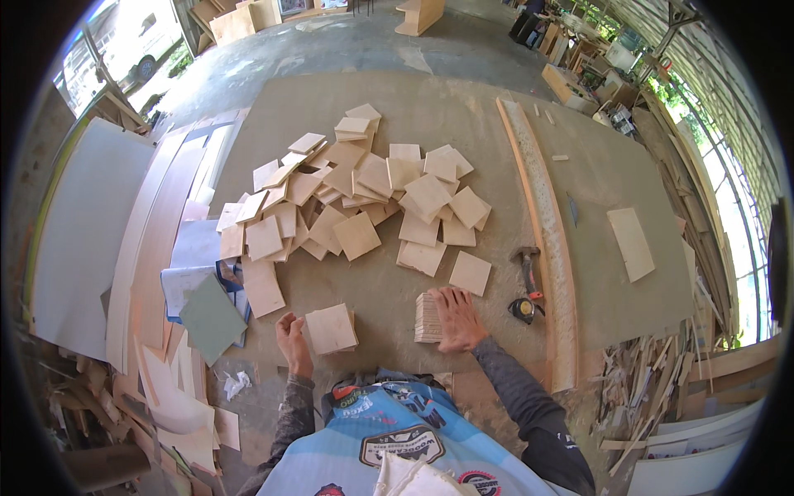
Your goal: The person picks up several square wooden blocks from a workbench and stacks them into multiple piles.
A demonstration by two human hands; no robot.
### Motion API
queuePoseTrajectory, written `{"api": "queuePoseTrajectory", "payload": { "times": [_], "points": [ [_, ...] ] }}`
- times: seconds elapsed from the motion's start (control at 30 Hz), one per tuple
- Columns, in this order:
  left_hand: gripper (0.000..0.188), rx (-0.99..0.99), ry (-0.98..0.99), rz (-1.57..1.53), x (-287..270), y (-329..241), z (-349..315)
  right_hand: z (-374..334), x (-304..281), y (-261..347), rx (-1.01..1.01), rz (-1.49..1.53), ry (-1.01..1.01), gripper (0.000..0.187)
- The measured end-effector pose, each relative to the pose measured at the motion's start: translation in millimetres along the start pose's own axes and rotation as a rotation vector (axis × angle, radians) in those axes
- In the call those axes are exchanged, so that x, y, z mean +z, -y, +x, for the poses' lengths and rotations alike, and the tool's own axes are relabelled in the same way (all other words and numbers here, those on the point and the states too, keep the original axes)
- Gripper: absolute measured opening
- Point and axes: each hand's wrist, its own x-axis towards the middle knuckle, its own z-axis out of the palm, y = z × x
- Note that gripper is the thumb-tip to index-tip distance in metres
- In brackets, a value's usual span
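My right hand (pixel 460 321) rests over a stack of thin wooden squares (pixel 427 317), its fingers on the top and far side. The stack's layered edges face left. Beside a lower stack of wooden squares (pixel 330 327) is my left hand (pixel 294 342), its fingers loosely curled. I see nothing in that hand, and it looks just apart from the stack. Beyond both hands spreads a loose heap of wooden squares (pixel 357 236), many overlapping or tilted. One loose square (pixel 470 273) lies just past my right hand.
A hammer (pixel 526 269) and a tape measure (pixel 523 310) lie right of my right hand, by a long wooden strip (pixel 542 223). A green-grey board (pixel 213 318) lies on papers at left. Farther right are a wooden panel (pixel 631 244) and a scrap pile (pixel 649 384).
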Motion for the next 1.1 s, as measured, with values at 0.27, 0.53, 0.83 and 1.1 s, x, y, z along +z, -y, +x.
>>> {"api": "queuePoseTrajectory", "payload": {
  "times": [0.27, 0.53, 0.83, 1.1],
  "points": [
    [0.050, -0.138, 0.173, -0.005, -13.9, -12.1, 12.3, -19.3, 20.6, 24.6, 0.014, 0.708, -0.491, 0.118],
    [0.056, 0.021, 0.431, 0.283, 2.8, -7.7, -10.1, -18.4, 89.7, 22.1, 0.207, 0.858, -0.409, 0.120],
    [0.063, 0.075, 0.476, 0.402, -12.6, 20.8, 2.0, 9.8, 69.2, 48.6, 0.660, 1.414, 0.005, 0.056],
    [0.067, 0.059, 0.654, 0.460, -15.8, 12.7, 14.5, 33.0, 87.9, 91.7, 0.679, 1.395, 0.025, 0.065]
  ]
}}
